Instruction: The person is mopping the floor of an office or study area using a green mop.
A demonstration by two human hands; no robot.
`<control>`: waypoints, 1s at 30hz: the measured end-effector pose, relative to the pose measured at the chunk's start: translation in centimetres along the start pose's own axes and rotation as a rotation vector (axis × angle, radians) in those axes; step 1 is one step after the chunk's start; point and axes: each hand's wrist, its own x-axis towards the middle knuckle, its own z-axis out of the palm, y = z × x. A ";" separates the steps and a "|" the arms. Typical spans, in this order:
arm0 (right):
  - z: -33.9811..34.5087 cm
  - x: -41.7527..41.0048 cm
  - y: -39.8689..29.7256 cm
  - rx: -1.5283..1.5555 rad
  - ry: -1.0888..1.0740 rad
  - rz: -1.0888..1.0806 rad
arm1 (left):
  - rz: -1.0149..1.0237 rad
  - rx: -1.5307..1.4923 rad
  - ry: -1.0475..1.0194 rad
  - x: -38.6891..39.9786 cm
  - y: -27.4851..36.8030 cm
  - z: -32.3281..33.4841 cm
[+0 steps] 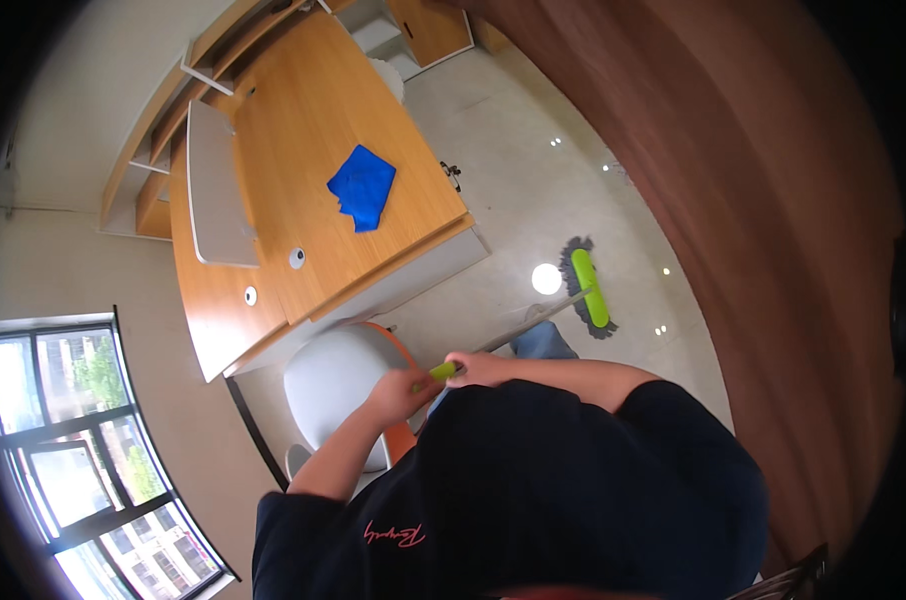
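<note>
My left hand [396, 395] is closed around the green grip [443, 371] at the end of a mop handle. Just to its right, my right hand [481, 369] is closed on the same handle, close to my body. The grey pole [531, 322] runs up and right to a flat mop head [589, 289], which has a lime-green plate and a grey shaggy fringe. The mop head lies on the glossy tiled floor [490, 135], right of the desk. Part of the grip is hidden by my fingers.
A wooden desk [318, 90] with a blue cloth [363, 187] and a grey divider panel [216, 187] stands ahead to the left. A white and orange chair [340, 382] is beside my left arm. A large brown surface [768, 187] curves along the right; windows [85, 435] are left.
</note>
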 end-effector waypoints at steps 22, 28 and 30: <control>-7.0 -1.3 9.4 -0.253 0.107 0.481 | 0.156 -0.381 0.132 14.3 -1.0 16.2; -8.5 -2.5 8.8 -0.309 0.238 0.513 | 0.146 -0.452 -0.111 14.8 3.2 12.4; -7.3 -2.0 7.5 -0.248 0.258 0.478 | 0.185 -0.395 0.044 12.8 2.2 11.4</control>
